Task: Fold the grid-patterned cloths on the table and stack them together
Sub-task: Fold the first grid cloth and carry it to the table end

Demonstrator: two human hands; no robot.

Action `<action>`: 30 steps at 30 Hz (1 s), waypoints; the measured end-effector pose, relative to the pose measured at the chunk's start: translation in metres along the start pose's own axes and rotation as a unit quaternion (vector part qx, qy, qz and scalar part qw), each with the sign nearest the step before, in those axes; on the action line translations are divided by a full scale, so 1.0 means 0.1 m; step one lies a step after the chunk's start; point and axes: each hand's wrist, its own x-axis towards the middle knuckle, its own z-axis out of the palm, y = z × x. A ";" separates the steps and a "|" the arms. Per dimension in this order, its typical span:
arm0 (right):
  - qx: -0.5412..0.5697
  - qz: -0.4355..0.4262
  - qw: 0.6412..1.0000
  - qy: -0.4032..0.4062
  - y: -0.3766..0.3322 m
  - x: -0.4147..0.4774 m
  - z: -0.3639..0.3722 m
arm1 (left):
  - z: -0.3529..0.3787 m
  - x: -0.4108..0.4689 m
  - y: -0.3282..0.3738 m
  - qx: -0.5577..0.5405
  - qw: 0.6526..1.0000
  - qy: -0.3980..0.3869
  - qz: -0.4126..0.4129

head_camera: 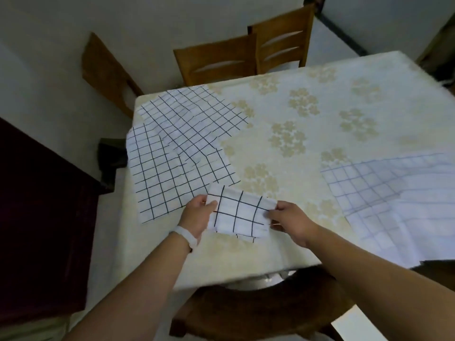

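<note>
A small folded white cloth with black grid lines [240,214] is held near the table's front edge. My left hand [197,215] pinches its left edge and my right hand [290,221] pinches its right edge. Two unfolded black-grid cloths lie spread at the table's left: one nearer me [167,178], one farther back [189,114], overlapping each other. At the right edge of the table lie blue-grid cloths [394,200], flat and overlapping, blurred.
The table [295,114] wears a cream cloth with beige flower prints. Wooden chairs [221,62] stand at the far side and a dark wooden chair [258,313] sits below the front edge. A dark cabinet [37,217] stands at the left.
</note>
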 end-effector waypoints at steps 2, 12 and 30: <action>0.057 0.013 0.998 -0.019 0.02 -0.12 0.06 | 0.00 -0.06 -0.02 -0.039 0.999 -0.006 -0.018; 0.188 -0.005 0.980 0.070 0.24 -0.70 -0.06 | 0.42 -0.28 -0.18 -0.062 0.993 -0.087 -0.056; 0.256 -0.062 0.929 0.262 0.93 -2.17 -1.61 | 2.21 -1.39 0.04 0.082 0.963 -0.246 0.069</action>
